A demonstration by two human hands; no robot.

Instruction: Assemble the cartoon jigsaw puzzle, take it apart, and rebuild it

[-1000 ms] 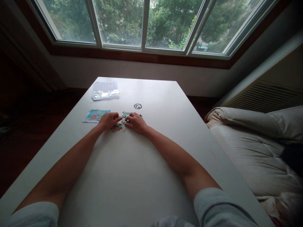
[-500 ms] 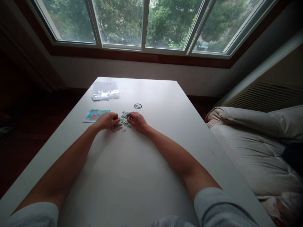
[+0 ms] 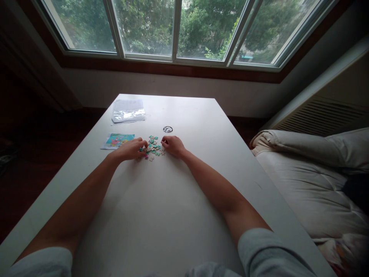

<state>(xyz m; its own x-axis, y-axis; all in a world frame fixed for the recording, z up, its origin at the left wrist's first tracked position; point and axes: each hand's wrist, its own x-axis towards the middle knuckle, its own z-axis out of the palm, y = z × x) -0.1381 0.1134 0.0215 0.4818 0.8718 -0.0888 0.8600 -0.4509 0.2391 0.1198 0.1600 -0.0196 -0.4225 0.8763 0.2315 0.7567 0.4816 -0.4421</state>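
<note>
Lying chiefly between the left hand (image 3: 133, 148) and right hand (image 3: 174, 146) on the white table (image 3: 161, 215), puzzle pieces (image 3: 154, 147) are looking light, stiff, best pinched by edges; both hands are showing bent fingers; whether they are holding any, I cannot tell.

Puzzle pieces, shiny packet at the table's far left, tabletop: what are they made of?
Puzzle pieces: likely printed cardboard; thin, some faces teal, others plain tan. Packet: probably glossy plastic film; bright, crinkled glints across it. Tabletop: smooth white, soft sheen, no grain visible; laminate or painted board, can't tell.
</note>
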